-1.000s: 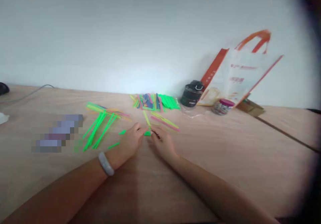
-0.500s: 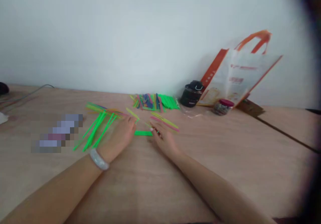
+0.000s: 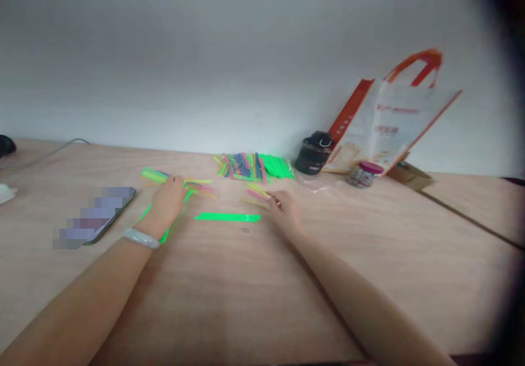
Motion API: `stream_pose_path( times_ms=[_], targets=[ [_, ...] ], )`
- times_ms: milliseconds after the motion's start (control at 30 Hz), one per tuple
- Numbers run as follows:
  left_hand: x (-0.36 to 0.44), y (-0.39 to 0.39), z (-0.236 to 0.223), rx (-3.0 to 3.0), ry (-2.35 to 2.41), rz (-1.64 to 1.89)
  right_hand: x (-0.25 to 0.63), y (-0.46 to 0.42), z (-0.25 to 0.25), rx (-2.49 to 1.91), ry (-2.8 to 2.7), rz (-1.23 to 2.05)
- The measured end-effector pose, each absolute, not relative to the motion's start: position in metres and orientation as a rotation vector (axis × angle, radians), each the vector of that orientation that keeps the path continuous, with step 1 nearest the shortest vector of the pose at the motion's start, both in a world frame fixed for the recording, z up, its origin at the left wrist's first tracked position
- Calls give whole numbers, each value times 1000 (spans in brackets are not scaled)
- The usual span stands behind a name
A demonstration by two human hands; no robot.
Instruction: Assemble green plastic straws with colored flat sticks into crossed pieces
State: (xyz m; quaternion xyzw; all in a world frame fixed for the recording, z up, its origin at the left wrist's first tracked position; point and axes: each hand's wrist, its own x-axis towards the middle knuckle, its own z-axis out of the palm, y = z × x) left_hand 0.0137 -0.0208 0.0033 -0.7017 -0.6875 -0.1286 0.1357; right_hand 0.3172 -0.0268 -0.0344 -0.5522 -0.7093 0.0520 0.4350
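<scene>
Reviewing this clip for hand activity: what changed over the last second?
The hands moved apart. The left hand went left, over the green sticks; the right hand went right, to the pink and yellow sticks. The green strip now lies free between them. The sticks bundle and tote bag stayed put.

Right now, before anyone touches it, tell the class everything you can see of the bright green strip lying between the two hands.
The bright green strip is a long, thin, straight piece of vivid neon green; blur hides whether it is plastic or painted wood. It lies flat on the wooden tabletop, running side to side across the view. It sits between the left hand and the right hand, and neither hand touches it.
</scene>
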Motion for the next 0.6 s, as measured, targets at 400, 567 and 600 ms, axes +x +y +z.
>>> stream_pose_path(
  times_ms=[400,567,600],
  targets=[
    [53,-40,-4,-2464,-1446,-559,342,-21,-31,-1474,-2150,-149],
    [89,-50,-24,-2759,-1101,-548,336,-24,-32,-1521,-2265,-172],
    [92,-50,-28,-2778,-1071,-537,336,-24,-32,-1535,-2262,-171]
  ],
)
